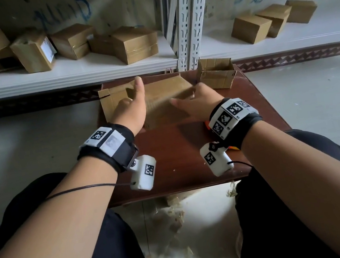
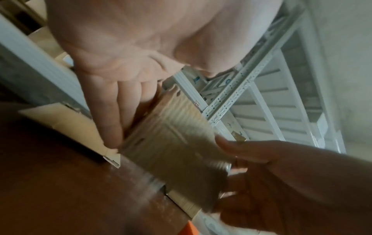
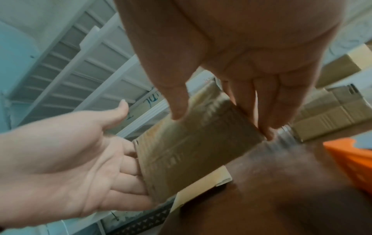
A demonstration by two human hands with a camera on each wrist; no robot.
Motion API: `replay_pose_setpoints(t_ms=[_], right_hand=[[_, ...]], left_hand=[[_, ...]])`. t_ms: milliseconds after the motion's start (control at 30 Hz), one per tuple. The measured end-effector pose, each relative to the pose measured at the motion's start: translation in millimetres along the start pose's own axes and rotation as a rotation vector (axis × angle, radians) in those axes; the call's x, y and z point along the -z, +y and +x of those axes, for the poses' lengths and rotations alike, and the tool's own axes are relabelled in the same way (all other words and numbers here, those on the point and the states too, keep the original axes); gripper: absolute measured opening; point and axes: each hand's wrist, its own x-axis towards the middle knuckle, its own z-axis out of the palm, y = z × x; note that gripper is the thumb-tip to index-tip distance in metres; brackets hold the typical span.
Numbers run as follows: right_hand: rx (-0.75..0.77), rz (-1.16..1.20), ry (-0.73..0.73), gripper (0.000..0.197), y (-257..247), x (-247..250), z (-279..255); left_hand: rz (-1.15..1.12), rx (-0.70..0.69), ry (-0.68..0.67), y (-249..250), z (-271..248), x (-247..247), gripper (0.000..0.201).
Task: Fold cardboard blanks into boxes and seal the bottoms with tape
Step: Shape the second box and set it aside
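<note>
Both hands (image 1: 132, 110) (image 1: 196, 102), fingers straight, press the blurred cardboard blank's (image 1: 164, 100) opposite sides.

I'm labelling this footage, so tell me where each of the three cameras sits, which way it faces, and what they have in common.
Head: worn on the head, looking forward and down at the brown table; shows both forearms, left hand, right hand and lap.
Left wrist: under the left wrist, looking along the palm to the cardboard blank; the right hand enters lower right.
Right wrist: under the right wrist, looking along its fingers; the left hand enters at left.
Shared: all three show both hands flanking the cardboard blank.
</note>
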Motion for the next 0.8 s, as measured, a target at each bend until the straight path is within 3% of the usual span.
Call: replay_pose_setpoints(t_ms=[33,133,167,233,300,400,467,567,633,700,800], right_hand=[[-0.043,0.022,-0.029,0.088,-2,-2,-4],[-0.076,0.16,-0.01,0.112,-8,-3,-11],[-0.091,0.214,0.012,0.12,-9,-1,-12],[-0.106,0.313,0.042,0.129,-12,4,-12],[-0.052,0.388,0.041,0.114,-17,11,-14],[-0.035,0.511,-0.01,0.104,-22,16,-18],[-0.04,0.597,-0.019,0.114,-26,11,-19],[-0.018,0.824,-0.037,0.128,-21,7,-5],[-0.05,0.977,-0.02,0.131,-22,13,-2],[-0.094,1.065,-0.076,0.142,-21,18,-1],[-0.087,1.087,-0.139,0.136,-21,18,-2]], left_hand=[[-0.071,0.026,-0.021,0,1,1,0.088],[-0.382,0.133,-0.052,-3,12,5,0.127],[-0.524,0.158,-0.054,-2,11,8,0.126],[-0.806,0.194,-0.053,4,9,13,0.108],[-0.988,0.222,-0.045,10,8,16,0.099],[-1.012,0.185,-0.101,10,14,16,0.098],[-1.055,0.165,-0.171,6,18,14,0.098],[-1.16,0.197,-0.141,5,19,11,0.09],[-1.2,0.252,-0.099,5,19,11,0.07],[-1.189,0.269,-0.06,5,19,11,0.037],[-1.105,0.296,-0.029,-1,24,11,0.029]])
